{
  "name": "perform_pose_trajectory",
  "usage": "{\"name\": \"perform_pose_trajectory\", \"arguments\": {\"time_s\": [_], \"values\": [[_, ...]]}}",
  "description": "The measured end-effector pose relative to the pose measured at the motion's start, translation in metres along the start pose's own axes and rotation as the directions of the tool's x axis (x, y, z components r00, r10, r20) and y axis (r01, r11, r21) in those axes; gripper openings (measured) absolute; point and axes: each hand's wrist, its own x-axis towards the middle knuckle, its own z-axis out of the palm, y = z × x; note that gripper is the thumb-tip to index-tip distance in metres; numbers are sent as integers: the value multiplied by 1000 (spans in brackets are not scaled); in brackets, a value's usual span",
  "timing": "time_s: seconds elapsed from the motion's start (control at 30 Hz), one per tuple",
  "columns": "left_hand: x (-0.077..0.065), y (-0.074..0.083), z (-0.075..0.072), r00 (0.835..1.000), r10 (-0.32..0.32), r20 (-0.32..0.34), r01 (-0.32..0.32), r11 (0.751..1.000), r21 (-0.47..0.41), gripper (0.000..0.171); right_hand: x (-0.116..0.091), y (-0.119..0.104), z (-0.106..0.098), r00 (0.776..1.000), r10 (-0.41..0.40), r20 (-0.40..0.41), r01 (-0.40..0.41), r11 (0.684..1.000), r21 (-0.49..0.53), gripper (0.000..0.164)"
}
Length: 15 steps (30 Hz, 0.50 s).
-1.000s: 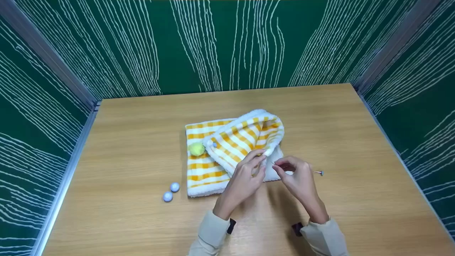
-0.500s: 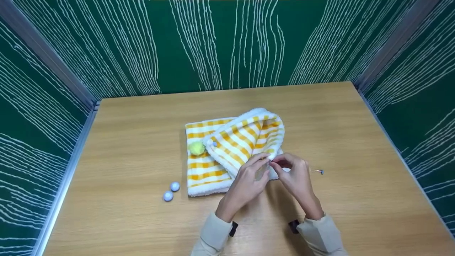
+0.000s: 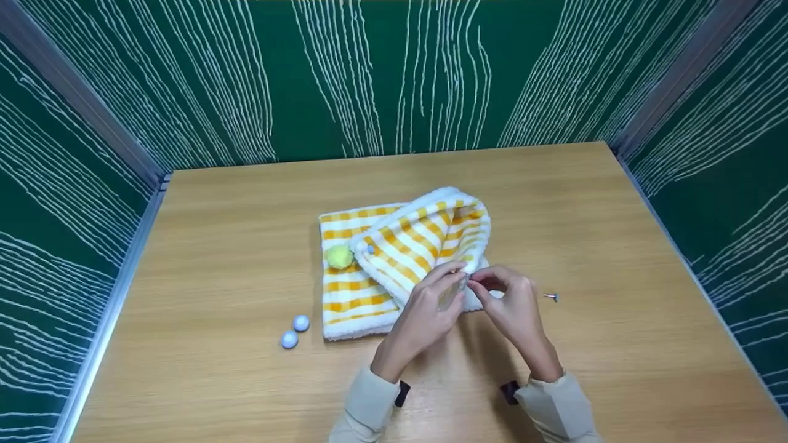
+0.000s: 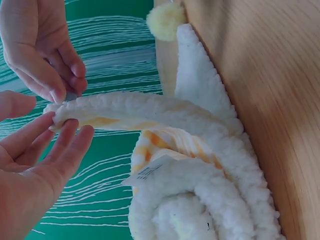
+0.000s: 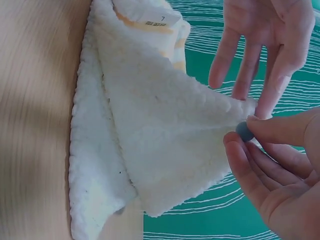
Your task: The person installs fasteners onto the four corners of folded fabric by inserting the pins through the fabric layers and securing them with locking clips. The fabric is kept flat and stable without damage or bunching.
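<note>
A yellow-and-white checked blanket with white fleece lining lies folded mid-table, one part turned over the rest. My left hand holds the raised fleece corner; in the left wrist view its fingers lie along the underside of that edge. My right hand pinches a small pin with a round blue-grey head between thumb and index finger, right against the corner. The pin's shaft is hidden. A pale yellow-green pompom sits at the blanket's left, beside a small blue dot on the folded flap.
On the wood table, two bluish-white balls lie left of the blanket. Another pin with a blue head lies right of my right hand. A printed label sticks out of the fleece. Green walls with white lines enclose the back and sides.
My right hand has moved slightly left and up, from just apart to the blanket's corner. My left hand has barely shifted; the balls and the loose pin stay put.
</note>
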Motion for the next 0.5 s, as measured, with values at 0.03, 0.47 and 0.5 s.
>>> {"name": "perform_pose_trajectory", "arguments": {"time_s": [0.03, 0.47, 0.5], "values": [[0, 0, 0, 1000, -1, 3, 1, 1000, -3, 32, 0, 0, 0, 1000, 1, 1, -1, 1000, -5, 5], [-3, 1, -2, 998, -27, 48, 27, 1000, 7, 36, 0, -2, 2, 999, 9, 38, -8, 999, -51, 6], [-4, 1, -2, 998, -35, 53, 35, 999, 2, 36, 0, -2, 2, 999, 11, 34, -9, 999, -50, 6]]}}
